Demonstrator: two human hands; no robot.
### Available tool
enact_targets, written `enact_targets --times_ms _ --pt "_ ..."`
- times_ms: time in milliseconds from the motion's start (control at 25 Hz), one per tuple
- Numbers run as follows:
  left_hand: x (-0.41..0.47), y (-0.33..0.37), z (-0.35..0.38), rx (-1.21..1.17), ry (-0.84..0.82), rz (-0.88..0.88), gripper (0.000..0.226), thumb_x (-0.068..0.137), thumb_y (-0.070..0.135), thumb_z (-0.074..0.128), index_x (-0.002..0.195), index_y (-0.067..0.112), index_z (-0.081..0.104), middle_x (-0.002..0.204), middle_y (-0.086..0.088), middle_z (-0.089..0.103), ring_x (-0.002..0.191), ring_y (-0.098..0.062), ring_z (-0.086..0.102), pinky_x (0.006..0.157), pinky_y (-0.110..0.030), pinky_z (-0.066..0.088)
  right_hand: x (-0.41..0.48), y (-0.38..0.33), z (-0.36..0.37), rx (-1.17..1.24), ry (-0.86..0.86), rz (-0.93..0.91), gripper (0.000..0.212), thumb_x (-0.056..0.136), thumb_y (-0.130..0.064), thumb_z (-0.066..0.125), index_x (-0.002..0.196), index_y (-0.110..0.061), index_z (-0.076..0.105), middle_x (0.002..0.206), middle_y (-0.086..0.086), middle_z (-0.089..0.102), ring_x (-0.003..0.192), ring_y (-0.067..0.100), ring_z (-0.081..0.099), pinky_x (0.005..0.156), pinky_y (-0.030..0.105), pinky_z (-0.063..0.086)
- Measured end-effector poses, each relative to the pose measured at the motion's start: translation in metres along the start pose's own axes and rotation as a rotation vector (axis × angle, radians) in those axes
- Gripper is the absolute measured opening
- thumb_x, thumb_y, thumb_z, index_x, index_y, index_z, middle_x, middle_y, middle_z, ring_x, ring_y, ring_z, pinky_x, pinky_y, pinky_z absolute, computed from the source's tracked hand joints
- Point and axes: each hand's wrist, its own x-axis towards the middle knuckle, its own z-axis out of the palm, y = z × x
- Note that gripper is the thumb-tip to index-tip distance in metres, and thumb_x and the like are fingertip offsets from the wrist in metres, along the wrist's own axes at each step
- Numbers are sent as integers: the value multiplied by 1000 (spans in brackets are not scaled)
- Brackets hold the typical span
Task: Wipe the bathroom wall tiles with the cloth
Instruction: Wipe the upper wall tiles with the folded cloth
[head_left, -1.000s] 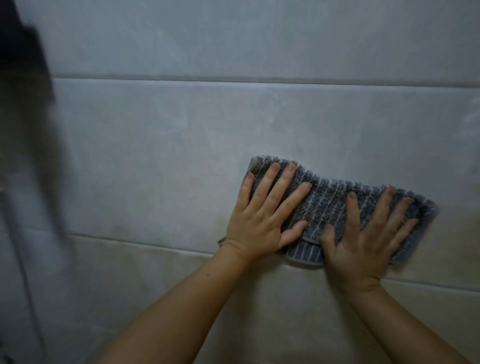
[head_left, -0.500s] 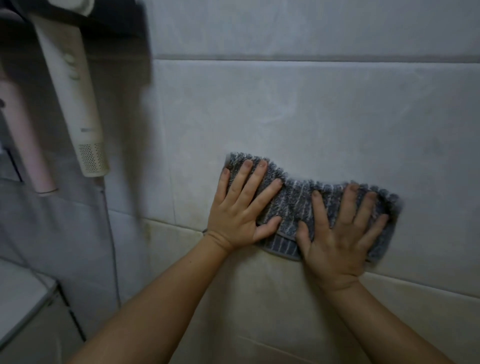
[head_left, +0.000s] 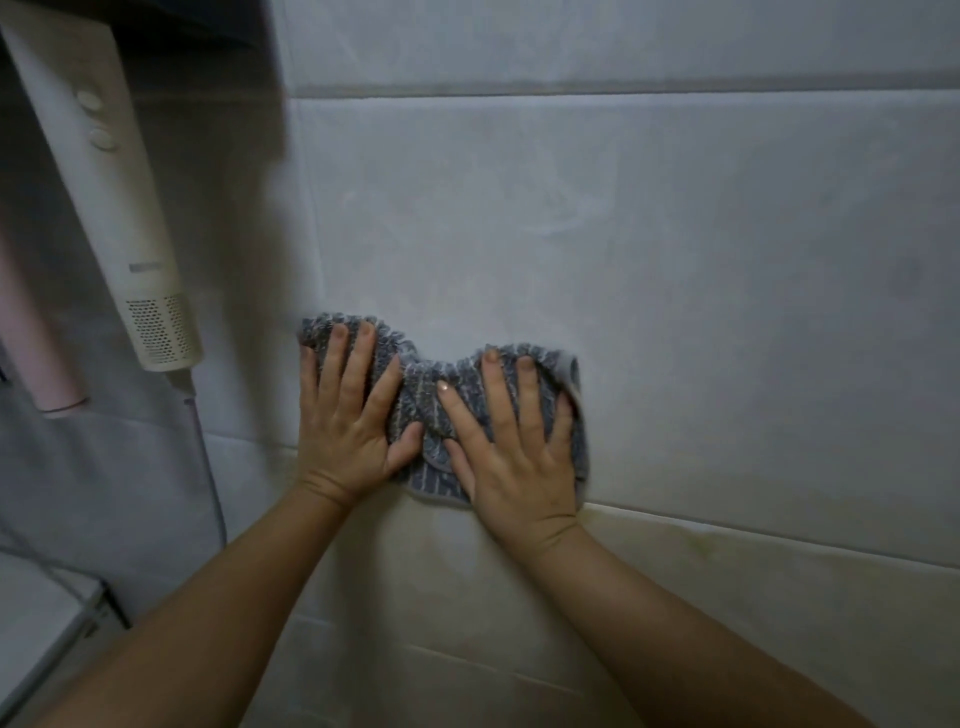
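1. At the far left a pink tube (head_left: 28, 332) hangs on the wall, its lower end showing.
2. Just beside it hangs a white dryer (head_left: 117, 208), tilted, with two buttons on its handle and a perforated grille at the bottom. A thin cord (head_left: 210, 467) runs down from it.
3. The left hand (head_left: 348, 431) lies flat on the left half of the cloth (head_left: 421, 384). Its fingers are straight and spread, pressing and gripping nothing. The fingertips reach the cloth's upper left edge, and the thumb points towards the other hand.
4. The grey ribbed cloth is pressed against the tiles (head_left: 675, 234), bunched into a fold between the two thumbs. Its lower edge dips over the horizontal joint (head_left: 779, 538).
5. The right hand (head_left: 519, 462) lies flat on the right half of the cloth, fingers straight and spread, pressing rather than gripping. The little finger sits at the cloth's right edge.
6. To the right the tiles are pale grey above the joint and yellowish below it.
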Motion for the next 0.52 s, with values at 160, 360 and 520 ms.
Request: enact_targets --times_ms 160,360,520 --pt "-8 53 5 -28 -19 -101 73 96 53 36 158 24 9 167 -6 -4 153 -32 1 120 -61 6 -30 39 -12 -34 -17 -49 56 94 -50 49 147 -35 36 155 3 26 145 29 14 113 46 13" --pt "6 144 18 -41 -21 -111 63 96 54 36 148 19 25 167 -6 -2 153 -31 3 120 -59 6 -74 116 -34 -99 14 2 56 93 -53 49 145 -36 36 152 2 30 143 29 19 117 47 10" --pt "35 209 24 -51 14 -41 63 95 53 38 148 19 29 167 -7 3 153 -31 7 121 -58 6 -101 177 -52 -119 34 46 56 90 -51 52 143 -36 38 151 2 32 141 30 21 112 50 18"
